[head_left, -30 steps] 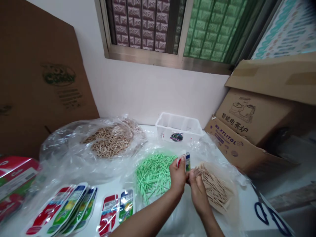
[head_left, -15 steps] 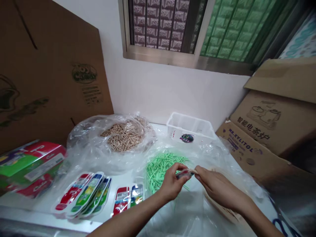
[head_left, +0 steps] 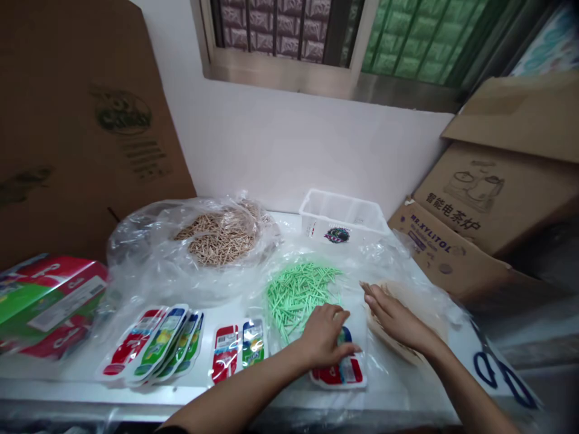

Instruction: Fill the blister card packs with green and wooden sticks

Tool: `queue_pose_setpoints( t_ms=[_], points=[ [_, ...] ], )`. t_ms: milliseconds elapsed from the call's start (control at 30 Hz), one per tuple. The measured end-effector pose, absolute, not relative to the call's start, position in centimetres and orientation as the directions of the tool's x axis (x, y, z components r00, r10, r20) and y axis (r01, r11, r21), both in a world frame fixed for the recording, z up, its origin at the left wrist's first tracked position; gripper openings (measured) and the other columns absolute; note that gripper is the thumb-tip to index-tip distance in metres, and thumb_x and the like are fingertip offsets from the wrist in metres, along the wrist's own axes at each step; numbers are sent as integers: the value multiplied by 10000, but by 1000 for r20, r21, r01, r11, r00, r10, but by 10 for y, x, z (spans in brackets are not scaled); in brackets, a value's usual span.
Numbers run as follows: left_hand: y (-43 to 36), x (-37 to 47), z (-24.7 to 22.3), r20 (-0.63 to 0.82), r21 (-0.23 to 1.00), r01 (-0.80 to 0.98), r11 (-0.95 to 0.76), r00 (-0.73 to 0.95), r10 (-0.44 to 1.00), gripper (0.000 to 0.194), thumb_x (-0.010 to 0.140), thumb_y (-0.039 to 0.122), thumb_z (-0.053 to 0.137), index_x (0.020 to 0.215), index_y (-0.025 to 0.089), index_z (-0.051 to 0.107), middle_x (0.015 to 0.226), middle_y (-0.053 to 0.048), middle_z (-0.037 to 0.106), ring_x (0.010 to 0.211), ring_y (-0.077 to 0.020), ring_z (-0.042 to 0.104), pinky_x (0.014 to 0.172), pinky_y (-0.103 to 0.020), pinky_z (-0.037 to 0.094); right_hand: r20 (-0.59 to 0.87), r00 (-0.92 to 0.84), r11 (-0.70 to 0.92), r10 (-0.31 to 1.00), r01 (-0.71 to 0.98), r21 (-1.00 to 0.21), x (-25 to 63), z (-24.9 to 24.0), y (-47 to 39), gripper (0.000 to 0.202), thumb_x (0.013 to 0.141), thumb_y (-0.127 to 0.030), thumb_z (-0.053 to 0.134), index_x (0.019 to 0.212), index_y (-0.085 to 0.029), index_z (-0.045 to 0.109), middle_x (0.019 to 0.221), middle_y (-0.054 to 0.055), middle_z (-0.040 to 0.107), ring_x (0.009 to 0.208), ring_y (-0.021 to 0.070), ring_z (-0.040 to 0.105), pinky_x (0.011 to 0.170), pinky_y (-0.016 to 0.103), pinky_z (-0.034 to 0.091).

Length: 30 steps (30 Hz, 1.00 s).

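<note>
My left hand (head_left: 326,336) is low over a red and blue plastic pack (head_left: 340,375), fingers apart, covering part of it. Just behind that hand lies a heap of green sticks (head_left: 298,289) on clear plastic. My right hand (head_left: 400,320) pinches a few thin brown sticks (head_left: 364,287) whose ends poke out past the fingertips. Beneath it sits a pale plastic bag (head_left: 429,301), its contents mostly hidden. Left of my left hand, a red pack (head_left: 225,354) and a blue and green pack (head_left: 253,342) lie side by side. Several similar packs (head_left: 158,340) overlap further left.
Brown sticks (head_left: 221,241) fill a clear bag at the back. A white plastic basket (head_left: 346,218) stands near the wall. Cardboard boxes (head_left: 479,205) flank the right side, with a large carton (head_left: 90,132) at left. Blue-handled scissors (head_left: 486,369) lie at the right edge.
My hands have parted. The pack that was held up between them now lies on the table under my left hand, which has opened. My right hand stays to the right with the brown sticks.
</note>
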<state>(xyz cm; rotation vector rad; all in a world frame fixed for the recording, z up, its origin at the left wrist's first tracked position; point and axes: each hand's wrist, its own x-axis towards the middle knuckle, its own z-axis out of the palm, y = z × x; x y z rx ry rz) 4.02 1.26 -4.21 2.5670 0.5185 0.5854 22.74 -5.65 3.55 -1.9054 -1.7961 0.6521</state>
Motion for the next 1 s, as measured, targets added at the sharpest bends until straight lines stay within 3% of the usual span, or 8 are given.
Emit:
queue_pose_setpoints(
  t_ms=[200,267,333,433,633,767,900,1000],
  points=[
    [-33,33,-85,242,320,86,-944,956,169,709,731,678,475,1189,137,474,1170,-156,527,1041,-294,455,897,-439,338,-22,153,-135,988,785,-604,241,2,-90,457,920,-418,282,1257,-155,444,1307,152,515,1227,240,460,1028,438,336],
    [-42,28,-102,212,288,61,-956,969,126,602,766,615,498,1122,129,512,1072,-136,577,996,-273,474,863,-406,355,-24,174,-154,984,785,-600,242,-7,-100,462,921,-424,285,1259,-154,447,1291,157,530,1205,252,482,1013,446,353],
    [-46,24,-113,199,300,66,-952,971,130,373,834,478,501,1012,156,560,961,-99,610,940,-236,494,827,-363,364,-36,194,-176,980,777,-604,243,-15,-106,466,922,-437,279,1246,-155,460,1271,166,545,1199,261,486,1003,455,362],
    [-42,22,-110,222,392,72,-917,960,170,154,872,293,472,893,188,583,848,-60,620,863,-195,515,786,-321,369,-57,179,-174,982,756,-631,242,-21,-109,479,921,-451,276,1256,-157,452,1280,160,537,1228,246,456,1025,438,342],
    [-13,15,-52,352,658,86,-748,843,407,240,894,233,358,988,172,570,853,-74,636,803,-180,553,744,-295,396,-96,107,-143,990,693,-707,224,-12,-105,509,918,-457,279,1311,-153,387,1339,143,484,1250,209,432,1043,374,328],
    [4,12,-26,314,801,97,-591,773,552,252,922,295,349,950,192,577,779,-35,618,736,-152,555,700,-261,401,-63,-9,-39,998,704,-709,206,4,-97,454,923,-431,285,1281,-192,429,1272,117,547,1186,209,493,976,339,382],
    [8,12,-24,224,939,59,-340,646,730,260,910,373,390,843,175,544,715,-9,581,663,-125,525,625,-229,399,-28,39,-48,999,828,-559,191,14,-86,329,937,-362,255,1099,-219,503,959,73,663,852,205,629,726,299,443],
    [9,12,-24,69,997,-22,-72,674,736,325,796,432,579,999,187,509,754,4,603,606,-109,524,566,-213,409,-9,92,-89,996,920,-381,183,21,-77,231,931,-286,258,914,-210,476,768,35,630,653,181,600,559,252,359]
  ],
)
